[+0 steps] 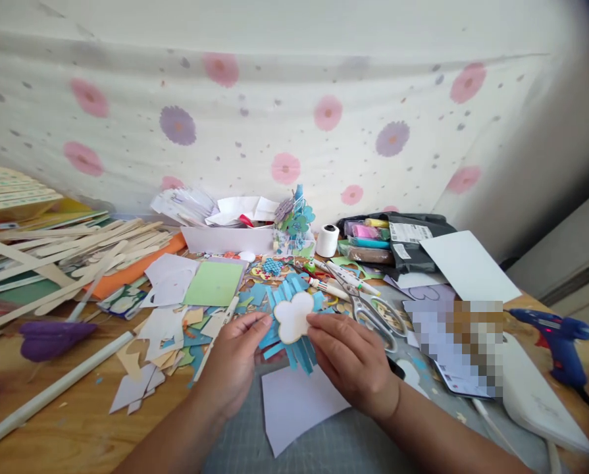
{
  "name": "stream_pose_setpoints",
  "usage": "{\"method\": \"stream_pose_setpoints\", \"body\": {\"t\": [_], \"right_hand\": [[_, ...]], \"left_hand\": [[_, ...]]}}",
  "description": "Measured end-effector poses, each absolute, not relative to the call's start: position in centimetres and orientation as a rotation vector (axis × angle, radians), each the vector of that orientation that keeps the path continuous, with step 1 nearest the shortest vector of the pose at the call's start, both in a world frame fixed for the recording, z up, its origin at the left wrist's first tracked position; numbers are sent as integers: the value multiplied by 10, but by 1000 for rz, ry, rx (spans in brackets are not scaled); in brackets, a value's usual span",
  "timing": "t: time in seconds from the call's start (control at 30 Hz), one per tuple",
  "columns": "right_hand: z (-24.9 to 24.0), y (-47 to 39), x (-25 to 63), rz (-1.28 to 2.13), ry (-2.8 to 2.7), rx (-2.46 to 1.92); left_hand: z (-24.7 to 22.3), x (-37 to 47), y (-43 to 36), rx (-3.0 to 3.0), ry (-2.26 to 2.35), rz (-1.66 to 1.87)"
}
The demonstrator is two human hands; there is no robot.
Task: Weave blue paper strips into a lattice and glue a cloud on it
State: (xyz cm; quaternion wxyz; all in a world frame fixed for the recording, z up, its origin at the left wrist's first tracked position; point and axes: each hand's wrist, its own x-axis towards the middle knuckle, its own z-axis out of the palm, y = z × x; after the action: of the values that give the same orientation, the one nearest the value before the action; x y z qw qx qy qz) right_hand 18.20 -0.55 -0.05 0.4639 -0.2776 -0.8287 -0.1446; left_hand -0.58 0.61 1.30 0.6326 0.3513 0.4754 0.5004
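The right hand (356,362) pinches the right edge of a white cutout (293,318) with three rounded lobes, its fingers (331,324) laid close together over that side. On the left hand (230,362), the thumb and forefinger come together at the opposite edge, beside blue paper strips (301,355); I cannot tell whether they pinch the cutout, the strips or both. The cutout therefore sits between the two sets of fingers, with the strips fanning out behind and below it.

Below the fingers, on the near side, a pale lilac sheet (297,408) lies on a grey mat (239,441). Just beyond the right fingers are scissors (359,306) with grey handles. Left of the left fingers, paper scraps (160,332) spread over the wooden bench (77,434), and a green sheet (212,283) lies a little beyond them. Farther left is a heap of wooden sticks (87,253). A white spool (328,241) stands beyond the fingers, near a black bag (422,234). Well to the right of the right fingers lies a blue glue gun (555,342).
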Motion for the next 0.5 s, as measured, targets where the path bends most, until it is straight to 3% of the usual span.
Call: {"method": "stream_pose_setpoints", "body": {"t": [0.5], "right_hand": [[-5,-5,181,-277,-2085,-668]], "left_hand": [[12,-10,7,844,1032,1181]]}}
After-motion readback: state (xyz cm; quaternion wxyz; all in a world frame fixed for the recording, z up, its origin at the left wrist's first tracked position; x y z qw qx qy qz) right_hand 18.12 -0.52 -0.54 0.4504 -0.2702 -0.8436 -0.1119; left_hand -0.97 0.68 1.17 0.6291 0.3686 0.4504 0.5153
